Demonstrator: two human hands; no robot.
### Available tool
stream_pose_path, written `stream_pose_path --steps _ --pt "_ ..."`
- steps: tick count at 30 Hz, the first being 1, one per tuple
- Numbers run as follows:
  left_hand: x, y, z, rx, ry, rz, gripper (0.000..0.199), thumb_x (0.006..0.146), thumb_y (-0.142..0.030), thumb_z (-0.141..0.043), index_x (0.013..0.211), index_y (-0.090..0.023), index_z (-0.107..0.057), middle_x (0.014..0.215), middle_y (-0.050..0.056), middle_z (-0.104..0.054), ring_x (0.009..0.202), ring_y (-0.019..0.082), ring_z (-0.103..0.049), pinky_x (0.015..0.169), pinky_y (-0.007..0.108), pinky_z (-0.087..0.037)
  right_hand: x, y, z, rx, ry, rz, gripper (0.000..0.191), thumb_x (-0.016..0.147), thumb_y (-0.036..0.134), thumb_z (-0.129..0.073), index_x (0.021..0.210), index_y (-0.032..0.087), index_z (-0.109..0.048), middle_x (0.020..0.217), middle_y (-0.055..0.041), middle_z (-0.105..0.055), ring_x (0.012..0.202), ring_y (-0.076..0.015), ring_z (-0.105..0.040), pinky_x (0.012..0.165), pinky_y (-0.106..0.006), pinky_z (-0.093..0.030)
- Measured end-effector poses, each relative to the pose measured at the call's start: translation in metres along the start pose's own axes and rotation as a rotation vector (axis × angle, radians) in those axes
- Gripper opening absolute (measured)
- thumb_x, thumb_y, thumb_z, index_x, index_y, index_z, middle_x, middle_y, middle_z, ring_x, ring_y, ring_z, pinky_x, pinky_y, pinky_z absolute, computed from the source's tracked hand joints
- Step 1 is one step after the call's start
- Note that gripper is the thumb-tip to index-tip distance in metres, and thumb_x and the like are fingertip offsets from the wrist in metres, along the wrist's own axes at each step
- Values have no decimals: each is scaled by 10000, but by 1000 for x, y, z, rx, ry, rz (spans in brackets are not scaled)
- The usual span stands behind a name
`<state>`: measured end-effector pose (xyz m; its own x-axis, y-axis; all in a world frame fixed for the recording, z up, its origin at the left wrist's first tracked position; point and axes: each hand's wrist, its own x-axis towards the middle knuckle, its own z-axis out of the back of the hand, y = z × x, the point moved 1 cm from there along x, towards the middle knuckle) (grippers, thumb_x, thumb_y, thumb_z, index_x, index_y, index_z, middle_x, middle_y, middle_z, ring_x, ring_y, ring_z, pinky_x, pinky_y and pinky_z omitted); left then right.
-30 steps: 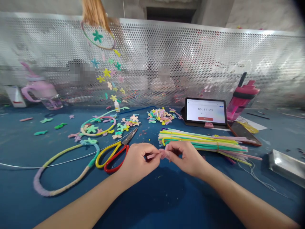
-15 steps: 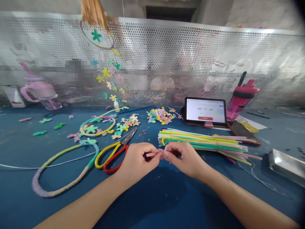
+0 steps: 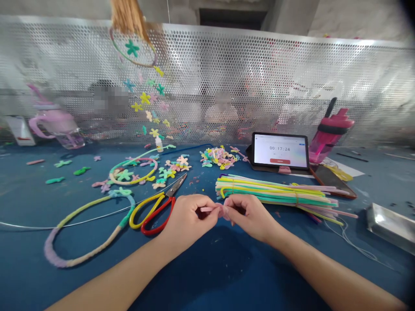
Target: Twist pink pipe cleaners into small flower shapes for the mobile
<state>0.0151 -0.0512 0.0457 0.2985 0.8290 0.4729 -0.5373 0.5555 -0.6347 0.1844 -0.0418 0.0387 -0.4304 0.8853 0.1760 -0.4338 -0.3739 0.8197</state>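
Between my two hands is a short pink pipe cleaner, bent into small loops where the fingertips meet. My left hand pinches it, and one straight end sticks out inside the curl of the fingers. With thumb and forefinger, my right hand grips the looped part; the fingers hide much of it. Just left of my left hand lie scissors with one yellow and one red handle. A rubber-banded bundle of pastel pipe cleaners lies behind my right hand.
A fuzzy ring lies at left, a smaller ring behind it. Flower shapes are heaped in a pile. A phone showing a timer, a pink bottle and a metal block stand right. A perforated screen closes the back.
My right fingers have shifted slightly on the pink loops. Both hands stay in nearly the same place, and the things on the table have not moved.
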Motion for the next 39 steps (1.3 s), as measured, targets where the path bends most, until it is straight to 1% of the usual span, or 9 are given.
stream_pose_path --steps 3,9,18,21,24,28,30,34,39 --pt "-1 -1 -1 27 -40 -45 146 710 -132 -582 573 -162 -622 537 -16 -611 497 94 -509 505 197 -371 0 -1 -2 37 3 -15 199 824 216 -459 650 154 -533 603 -4 -543 506 -106 -493 473 -210 -347" --pt "-2 -5 -3 91 -126 -119 221 706 -124 -583 506 -154 -495 503 -29 -560 473 74 -465 479 183 -339 0 0 -5 80 1 -6 204 821 220 -467 636 153 -522 585 0 -534 501 -105 -486 477 -212 -358" --pt "-4 -5 -4 148 -144 -166 235 719 -128 -549 501 -158 -465 483 -31 -507 462 76 -449 474 186 -336 -2 4 -6 100 -15 -16 258 838 296 -462 625 157 -505 551 2 -519 487 -105 -462 465 -213 -347" --pt "-4 -5 -4 139 -146 -163 232 714 -122 -557 501 -156 -472 488 -30 -517 466 76 -455 477 187 -340 -1 4 -6 112 -16 -8 249 840 288 -463 634 155 -502 564 0 -523 492 -104 -467 478 -214 -359" --pt "-3 -4 -2 91 -128 -156 203 717 -118 -573 525 -155 -519 502 -27 -543 472 76 -468 484 185 -357 0 3 -5 129 -11 9 253 851 287 -461 639 155 -500 584 -1 -524 514 -106 -475 505 -216 -373" --pt "-2 -3 2 -28 -88 -138 122 738 -124 -580 630 -164 -619 571 -17 -612 502 78 -517 497 169 -398 1 2 -2 151 -13 54 271 866 321 -468 651 159 -499 586 10 -503 524 -102 -459 508 -212 -361" --pt "-2 -3 3 -76 -81 -128 120 756 -128 -566 677 -169 -647 615 -8 -641 523 83 -543 497 162 -414 0 3 -1 140 -29 88 284 870 340 -477 651 161 -503 574 18 -491 527 -99 -441 507 -208 -348" --pt "-1 -6 5 -78 -113 -142 145 764 -121 -543 672 -160 -649 616 3 -642 514 88 -542 491 169 -419 -2 8 2 117 -41 149 272 869 333 -496 657 163 -511 579 25 -477 538 -95 -414 511 -206 -326" --pt "-2 -9 7 -54 -139 -176 151 764 -118 -540 678 -155 -658 603 11 -638 509 92 -541 496 181 -415 -4 11 5 192 6 189 212 883 254 -444 721 160 -543 644 8 -508 571 -100 -437 531 -208 -339"
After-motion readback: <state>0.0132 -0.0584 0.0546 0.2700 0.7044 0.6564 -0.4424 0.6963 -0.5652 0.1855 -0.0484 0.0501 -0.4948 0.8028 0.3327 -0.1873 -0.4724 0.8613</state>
